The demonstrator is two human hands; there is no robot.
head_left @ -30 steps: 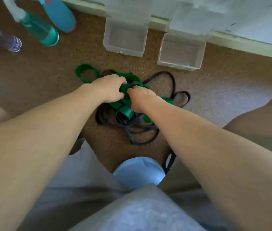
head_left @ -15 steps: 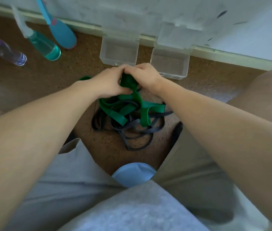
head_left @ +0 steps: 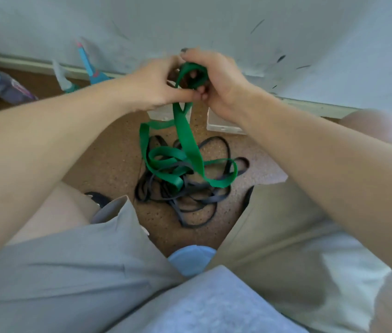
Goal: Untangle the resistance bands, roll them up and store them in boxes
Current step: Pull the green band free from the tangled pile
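While sitting on the brown floor (head_left: 108, 164) with knees apart, holding up the green band (head_left: 185, 138) with both hands in front of the white wall (head_left: 214, 25). Left hand (head_left: 156, 85) pinching the band with curled fingers, thumb touching the other hand's fingertips. Right hand (head_left: 216, 82) curling round a small green loop at the top, fingers bent through it. Green band hanging down from the hands and lying in loops on the black bands (head_left: 190, 203), all mixed up on the floor between the legs. Peeking out just behind the tangle, two clear boxes (head_left: 223, 127), mostly hidden by the hands. Lying far left of the tangle, near the wall, some bottles (head_left: 9, 86).
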